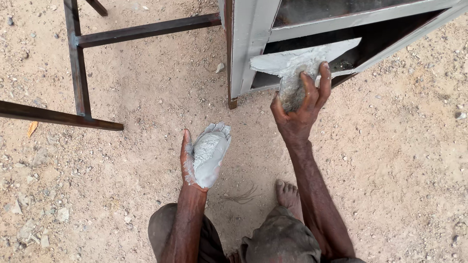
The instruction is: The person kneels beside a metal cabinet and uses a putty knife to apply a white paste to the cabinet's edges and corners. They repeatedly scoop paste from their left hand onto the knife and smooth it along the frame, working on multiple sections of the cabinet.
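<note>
From the head view, your right hand (298,104) is clenched around the grey-smeared handle end of a flat filler blade (304,58), thumb on the near side and fingers (317,85) wrapped over the far side. The blade lies against the lower rail of the grey-painted metal frame (253,44), which stands on the sandy ground (399,160). Your left hand (204,156) is released and held palm up, cupped, carrying a mound of grey putty (209,153) that coats the palm and fingertips; it hovers over the ground, well apart from the frame.

My judgement is that you are spreading filler onto the frame. To do it well, keep the blade's flat face nearly flush with the metal, press evenly across its width, and draw along the rail rather than across it, so the layer stays thin. Keep the putty hand level so the load does not slide off.

The blade's long axis runs from left to right across the picture, rising slightly to the right; its tapered tip points right, toward the dark opening of the frame, and its broad end sits left, beside the upright post. A bare rusty steel frame (78,63) stands apart at the left, and your bare foot (287,195) rests on the ground below.
</note>
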`<state>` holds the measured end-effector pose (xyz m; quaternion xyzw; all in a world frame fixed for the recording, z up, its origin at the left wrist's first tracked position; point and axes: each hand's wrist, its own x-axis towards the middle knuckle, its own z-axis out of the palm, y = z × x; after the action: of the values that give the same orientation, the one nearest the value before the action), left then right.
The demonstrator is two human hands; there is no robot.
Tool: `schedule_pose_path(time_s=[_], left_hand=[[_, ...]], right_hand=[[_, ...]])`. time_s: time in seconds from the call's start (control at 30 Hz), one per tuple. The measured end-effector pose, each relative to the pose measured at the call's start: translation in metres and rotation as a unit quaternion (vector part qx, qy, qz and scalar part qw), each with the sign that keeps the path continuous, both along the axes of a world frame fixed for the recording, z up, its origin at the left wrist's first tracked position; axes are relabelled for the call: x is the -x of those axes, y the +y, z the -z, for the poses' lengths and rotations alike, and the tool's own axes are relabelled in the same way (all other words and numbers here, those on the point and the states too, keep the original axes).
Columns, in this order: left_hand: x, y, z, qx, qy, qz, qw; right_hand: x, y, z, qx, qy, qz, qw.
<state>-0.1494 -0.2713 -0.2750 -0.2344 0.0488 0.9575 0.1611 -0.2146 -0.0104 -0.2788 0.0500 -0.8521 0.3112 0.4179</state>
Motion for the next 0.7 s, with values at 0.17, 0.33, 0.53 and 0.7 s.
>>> schedule_pose_path(time_s=[0.17, 0.33, 0.53, 0.7], left_hand=[[-0.001, 0.003, 0.002, 0.003, 0.000, -0.002, 1.000], [0.004, 0.002, -0.003, 0.014, 0.001, 0.000, 1.000], [0.007, 0.002, -0.003, 0.024, -0.005, -0.008, 1.000], [-0.001, 0.010, -0.002, 0.019, 0.058, -0.017, 0.998]], right_hand=[[0.002, 0.008, -0.015, -0.009, 0.037, 0.005, 0.999], [0.017, 0.004, -0.021, -0.013, 0.039, -0.006, 0.999], [0.013, -0.004, -0.025, -0.043, -0.004, 0.006, 0.999], [-0.076, 0.002, -0.034, 0.378, -0.169, -0.118, 0.903]])
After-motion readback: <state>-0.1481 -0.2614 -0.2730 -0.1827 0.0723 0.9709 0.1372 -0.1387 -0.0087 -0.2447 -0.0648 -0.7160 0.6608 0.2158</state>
